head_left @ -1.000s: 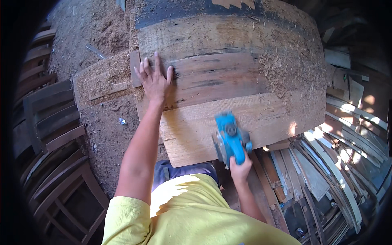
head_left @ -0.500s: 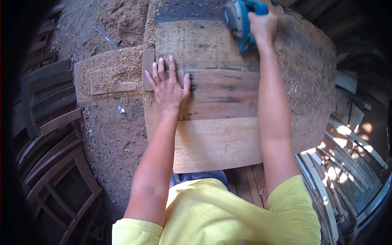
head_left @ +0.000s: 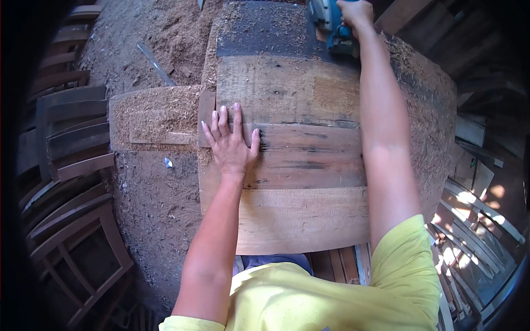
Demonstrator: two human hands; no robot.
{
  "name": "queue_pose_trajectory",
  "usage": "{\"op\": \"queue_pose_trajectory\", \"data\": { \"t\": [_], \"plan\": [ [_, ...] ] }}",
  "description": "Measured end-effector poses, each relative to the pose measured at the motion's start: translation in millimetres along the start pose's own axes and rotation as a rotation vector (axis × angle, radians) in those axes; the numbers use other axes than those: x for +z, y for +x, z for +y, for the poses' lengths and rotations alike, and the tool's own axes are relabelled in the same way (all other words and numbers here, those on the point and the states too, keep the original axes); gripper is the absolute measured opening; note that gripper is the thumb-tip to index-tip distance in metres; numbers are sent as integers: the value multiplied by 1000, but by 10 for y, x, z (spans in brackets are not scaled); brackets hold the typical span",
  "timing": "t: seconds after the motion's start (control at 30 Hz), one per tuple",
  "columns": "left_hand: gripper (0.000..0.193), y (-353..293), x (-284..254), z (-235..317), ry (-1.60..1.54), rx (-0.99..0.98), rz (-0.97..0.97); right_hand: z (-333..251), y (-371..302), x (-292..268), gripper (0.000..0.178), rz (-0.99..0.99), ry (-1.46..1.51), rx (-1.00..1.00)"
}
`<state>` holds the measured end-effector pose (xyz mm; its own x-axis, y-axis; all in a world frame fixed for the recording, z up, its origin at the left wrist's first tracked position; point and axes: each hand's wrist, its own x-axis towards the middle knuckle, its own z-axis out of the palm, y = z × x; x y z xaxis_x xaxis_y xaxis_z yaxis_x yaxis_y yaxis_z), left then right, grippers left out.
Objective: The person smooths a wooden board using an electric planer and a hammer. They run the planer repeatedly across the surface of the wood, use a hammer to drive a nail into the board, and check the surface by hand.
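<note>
My right hand [head_left: 358, 13] is wrapped round the handle of a teal electric planer [head_left: 338, 34], at the far side of a broad wooden panel [head_left: 298, 151]. The panel is made of several planks side by side; the far one is dark and the nearest is pale. The planer rests on the dark plank, partly cut off by the upper edge of the view. Pressed flat with fingers spread, my left hand [head_left: 229, 150] lies at the panel's left edge. Under its fingertips is the end of a small brown wood block [head_left: 207, 105].
Shavings cover a board [head_left: 154, 118] left of the panel and the panel's right part. A blue-grey strip [head_left: 156, 64] lies on the dirt floor. Wooden frames [head_left: 83, 259] are stacked at left. Loose timber slats [head_left: 475, 231] lie at right.
My right hand has pushed the planer farther away along the panel, its arm stretching out. The left hand keeps its place on the panel. The whole view has tilted, so the scene sits lower.
</note>
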<state>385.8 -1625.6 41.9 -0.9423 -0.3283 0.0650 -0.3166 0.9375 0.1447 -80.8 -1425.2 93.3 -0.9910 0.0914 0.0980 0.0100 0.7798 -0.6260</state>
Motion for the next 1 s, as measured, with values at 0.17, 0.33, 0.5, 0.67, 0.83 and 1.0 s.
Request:
{"op": "queue_pose_trajectory", "data": {
  "t": [0.17,0.33,0.5,0.67,0.83,1.0],
  "plan": [
    [84,5,77,45,-13,26,34,91,-1870,-656,24,-8,176,7],
    [86,10,144,-45,38,36,63,34,-4640,-1575,43,-131,225,278],
    [86,-2,158,5,64,42,32,347,-7543,-2424,70,-181,173,449],
    [81,8,121,-27,48,73,90,297,-8629,-2704,72,-160,22,428],
    [68,73,104,-202,-28,148,111,200,-7644,-2229,71,-115,90,327],
    [59,112,118,-262,-112,165,130,-160,-6038,-1623,66,-98,98,274]
  ]
}}
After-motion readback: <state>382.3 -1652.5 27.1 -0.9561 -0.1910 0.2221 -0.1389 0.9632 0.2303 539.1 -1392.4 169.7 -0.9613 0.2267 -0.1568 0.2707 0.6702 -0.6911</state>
